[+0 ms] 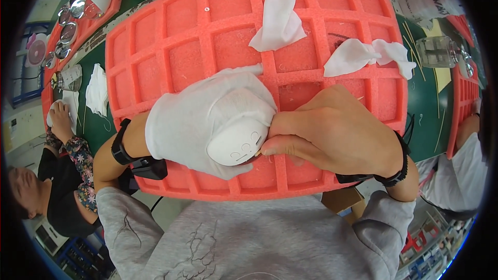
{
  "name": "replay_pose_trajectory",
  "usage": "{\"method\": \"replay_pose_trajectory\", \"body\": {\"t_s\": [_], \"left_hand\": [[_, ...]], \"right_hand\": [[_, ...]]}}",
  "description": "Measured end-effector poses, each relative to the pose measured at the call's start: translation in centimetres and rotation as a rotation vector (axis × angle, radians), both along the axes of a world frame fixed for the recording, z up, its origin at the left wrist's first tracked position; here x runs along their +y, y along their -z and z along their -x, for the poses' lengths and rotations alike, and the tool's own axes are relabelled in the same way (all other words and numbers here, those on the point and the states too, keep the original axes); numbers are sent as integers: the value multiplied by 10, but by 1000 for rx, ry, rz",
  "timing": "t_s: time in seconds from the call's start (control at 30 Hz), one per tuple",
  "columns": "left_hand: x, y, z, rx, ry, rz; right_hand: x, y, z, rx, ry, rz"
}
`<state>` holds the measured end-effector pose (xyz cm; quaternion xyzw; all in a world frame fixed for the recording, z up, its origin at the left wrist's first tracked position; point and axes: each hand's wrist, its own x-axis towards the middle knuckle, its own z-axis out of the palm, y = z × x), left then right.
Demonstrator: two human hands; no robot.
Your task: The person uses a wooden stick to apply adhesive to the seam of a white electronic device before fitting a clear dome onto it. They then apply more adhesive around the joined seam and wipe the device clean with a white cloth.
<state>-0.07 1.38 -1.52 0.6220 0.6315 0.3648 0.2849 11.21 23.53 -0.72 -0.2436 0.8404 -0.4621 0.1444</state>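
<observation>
My left hand point(192, 124) wears a white cloth glove and is closed around a small white rounded plastic part point(237, 142) with small slots on its face. My bare right hand point(332, 129) pinches the same part from the right with thumb and fingertips, over the near edge of a large orange-red foam tray point(171, 36) divided into square pockets. Both wrists carry black bands. Two crumpled white cloths point(280, 23) point(363, 54) lie in the tray's pockets beyond my hands.
A green table point(425, 119) lies under the tray. At left, another person's hand point(61, 116) rests near a white cloth point(96, 91) and shiny round metal parts point(67, 31). A clear jar point(438, 52) stands at right, beside another person in white.
</observation>
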Motion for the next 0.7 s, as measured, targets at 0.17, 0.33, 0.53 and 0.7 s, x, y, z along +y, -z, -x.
{"method": "replay_pose_trajectory", "body": {"t_s": [0.17, 0.33, 0.53, 0.7], "left_hand": [[-1, 3, -3, -23, -36, -71], [1, 2, -3, -40, -38, -77], [2, -1, -4, 8, -29, -66], [3, -3, -6, 4, -58, -73]], "right_hand": [[-1, -3, 2, 5, -20, -64], [-1, -2, 1, 25, -9, -59], [-3, -5, 1, 42, -17, -93], [-5, -5, 0, 51, -7, -84]]}}
